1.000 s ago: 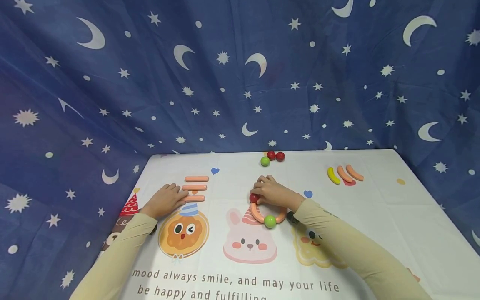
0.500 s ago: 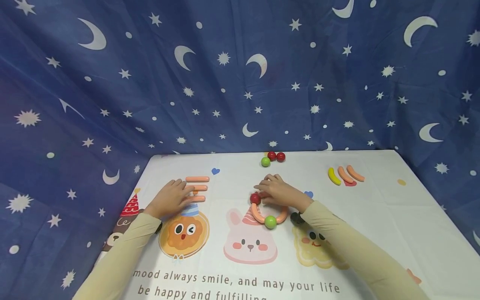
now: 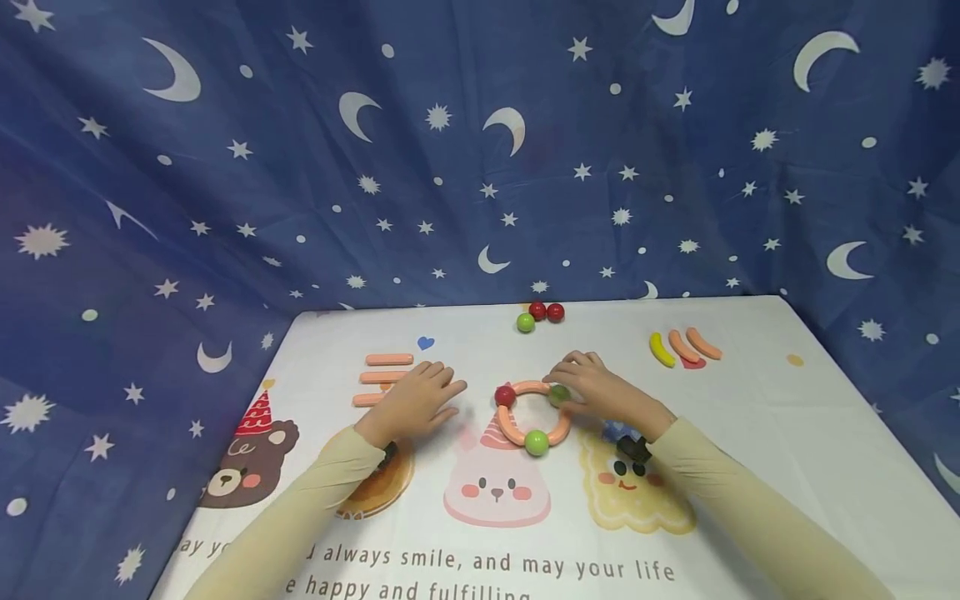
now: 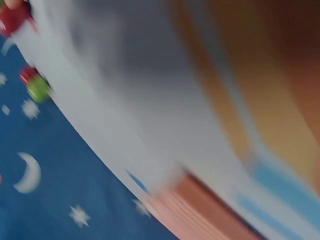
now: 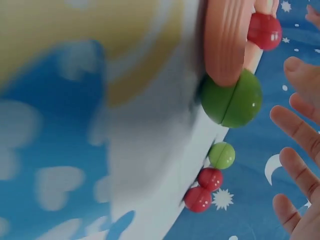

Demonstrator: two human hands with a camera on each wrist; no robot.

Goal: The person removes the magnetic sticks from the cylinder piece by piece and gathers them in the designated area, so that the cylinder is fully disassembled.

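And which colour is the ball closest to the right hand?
The ball is green; the right wrist view shows it best.

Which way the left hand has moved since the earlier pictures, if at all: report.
Yes, rightward: in the head view, the left hand is now nearer the printed pink rabbit.

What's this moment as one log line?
left hand: near straight sticks | right hand: beside far green ball | ring: curved sticks, red ball, far green ball, near green ball
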